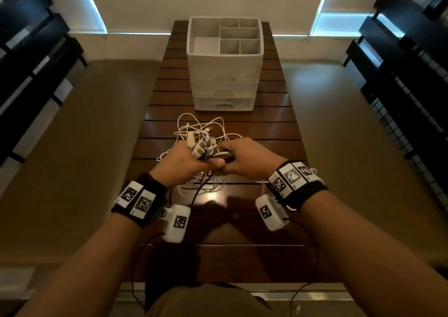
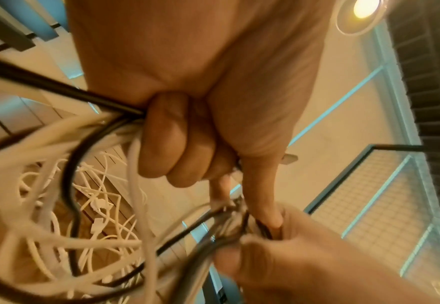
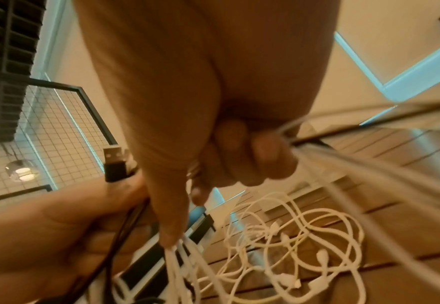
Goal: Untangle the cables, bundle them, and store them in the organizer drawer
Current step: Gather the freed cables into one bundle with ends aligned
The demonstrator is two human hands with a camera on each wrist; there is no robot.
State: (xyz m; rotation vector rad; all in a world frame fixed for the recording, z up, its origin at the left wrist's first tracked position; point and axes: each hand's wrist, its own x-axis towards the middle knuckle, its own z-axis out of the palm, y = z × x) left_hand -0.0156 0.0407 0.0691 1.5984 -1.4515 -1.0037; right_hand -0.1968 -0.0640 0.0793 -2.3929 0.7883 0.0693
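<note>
The left hand (image 1: pixel 184 161) is curled into a fist round a bunch of cables (image 1: pixel 203 144), white ones and a black one, with several plugs (image 1: pixel 201 147) sticking up past its knuckles. The right hand (image 1: pixel 247 157) meets it thumb to thumb, its fingers closed on the same bunch; from the right wrist view, strands run out on both sides of that fist (image 3: pixel 242 156). Both forearms reach forward from the bottom of the head view, each wrist wearing a black band (image 1: pixel 310 193) with white marker blocks. More of the tangle lies loose on the desk (image 1: pixel 266 122), some beyond the hands and some beneath them. The desk is dark slatted wood, long and narrow. At its far end stands a white organizer (image 1: pixel 225 74), well apart from the hands, with divided compartments on top and its drawers (image 1: pixel 224 103) closed. Tan floor lies either side, black shelving (image 1: pixel 29 57) along both walls.
</note>
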